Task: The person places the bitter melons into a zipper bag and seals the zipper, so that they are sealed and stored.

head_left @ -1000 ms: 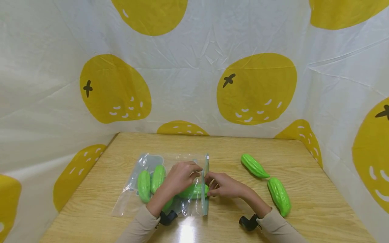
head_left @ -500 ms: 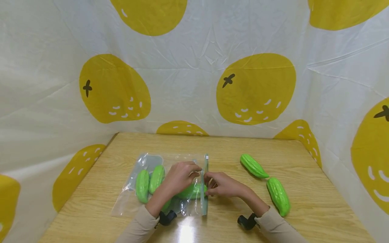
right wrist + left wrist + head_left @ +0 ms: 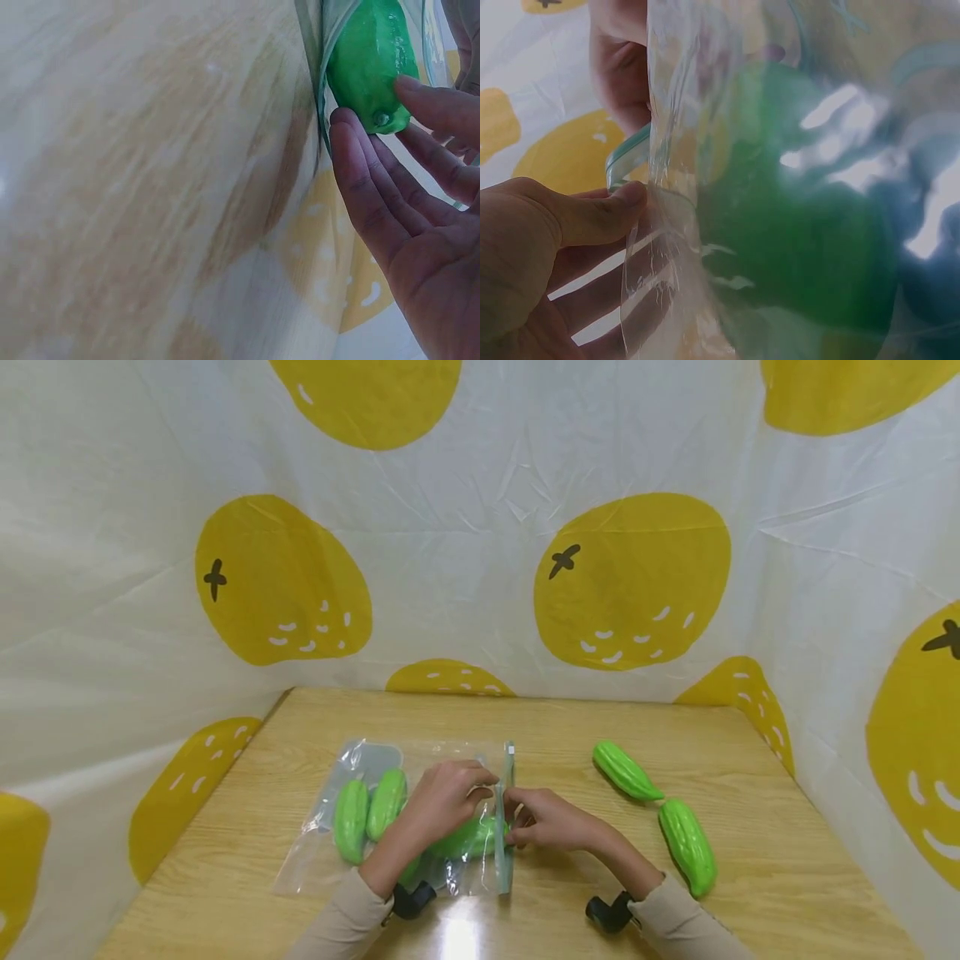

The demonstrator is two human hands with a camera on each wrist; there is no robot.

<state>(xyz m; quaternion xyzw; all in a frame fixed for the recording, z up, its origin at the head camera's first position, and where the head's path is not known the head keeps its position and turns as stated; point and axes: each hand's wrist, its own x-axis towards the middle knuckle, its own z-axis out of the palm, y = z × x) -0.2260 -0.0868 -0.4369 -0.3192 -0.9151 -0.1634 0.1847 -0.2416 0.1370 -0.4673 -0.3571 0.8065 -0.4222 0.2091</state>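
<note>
A clear zip bag [image 3: 480,881] lies on the table with several green bitter melons [image 3: 350,820] inside. My left hand [image 3: 444,795] pinches the bag by its mouth; in the left wrist view, the thumb [image 3: 604,217] presses on the plastic edge. At the mouth, my right hand [image 3: 553,820] holds the blunt end of a bitter melon [image 3: 375,67] between thumb and fingers. Most of this melon [image 3: 468,837] lies within the bag, seen through the plastic. My left forearm partly covers the melons behind it.
Two more bitter melons, one farther back [image 3: 627,771] and one nearer [image 3: 687,847], lie on the wooden table [image 3: 787,877] at the right. A white curtain [image 3: 450,568] with yellow fruit prints stands around the table's back and sides.
The melon at the bag's mouth has slid slightly left, farther into the bag, and its near end has turned a little. Both hands have stayed nearly in place.
</note>
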